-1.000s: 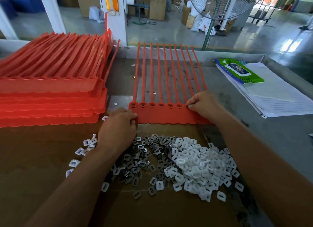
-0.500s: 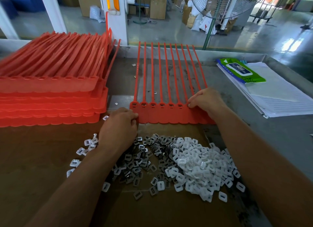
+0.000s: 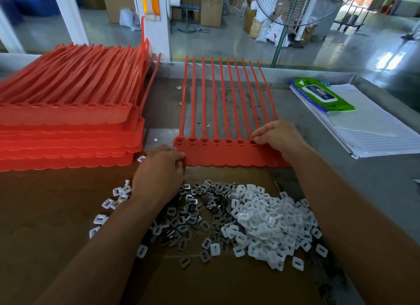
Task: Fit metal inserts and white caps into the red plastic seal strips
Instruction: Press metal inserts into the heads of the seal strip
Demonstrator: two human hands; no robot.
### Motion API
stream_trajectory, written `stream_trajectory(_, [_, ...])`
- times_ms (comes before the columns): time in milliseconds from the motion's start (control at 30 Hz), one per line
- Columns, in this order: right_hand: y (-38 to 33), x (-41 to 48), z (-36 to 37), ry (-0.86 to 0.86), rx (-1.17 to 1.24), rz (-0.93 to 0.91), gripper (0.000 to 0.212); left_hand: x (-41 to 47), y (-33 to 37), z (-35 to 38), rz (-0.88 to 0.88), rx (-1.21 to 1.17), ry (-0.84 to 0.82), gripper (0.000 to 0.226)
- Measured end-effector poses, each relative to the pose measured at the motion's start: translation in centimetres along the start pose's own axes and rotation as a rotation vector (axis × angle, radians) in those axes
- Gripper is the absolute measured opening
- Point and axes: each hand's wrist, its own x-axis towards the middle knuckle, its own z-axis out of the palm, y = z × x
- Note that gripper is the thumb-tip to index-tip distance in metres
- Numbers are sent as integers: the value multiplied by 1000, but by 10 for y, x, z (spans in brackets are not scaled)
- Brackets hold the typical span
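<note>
Hands have hardly shifted over the last second. The left hand (image 3: 159, 168) keeps its grip closed, fingers curled and pinching the near-left corner of the flat red plastic sheet of joined seal strips (image 3: 227, 155). That sheet lies on the grey counter (image 3: 375, 179), just beyond the brown cardboard sheet (image 3: 56, 213). The right hand (image 3: 278, 135) has crept slightly away from the person, its curled fingertips bunched at the seventh socket from the left. Whether that grip has hold of anything cannot be told. The pile of dark metal inserts (image 3: 181, 220) and the pile of white plastic caps (image 3: 270, 220) lie unchanged on the cardboard, between the forearms.
</note>
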Motion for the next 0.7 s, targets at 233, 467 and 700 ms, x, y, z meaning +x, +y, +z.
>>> stream_trajectory(233, [2,-19,-7,-36,-13,-129,11,0,0,1,0,0,-3,26])
stream_trajectory(467, [-10,-51,-2,-185,-182,-352,10,-1,1,0,-5,3,-8,27])
stream_trajectory(700, [-25,-77,18,-398,-292,-481,12,0,0,0,-4,11,-12,27])
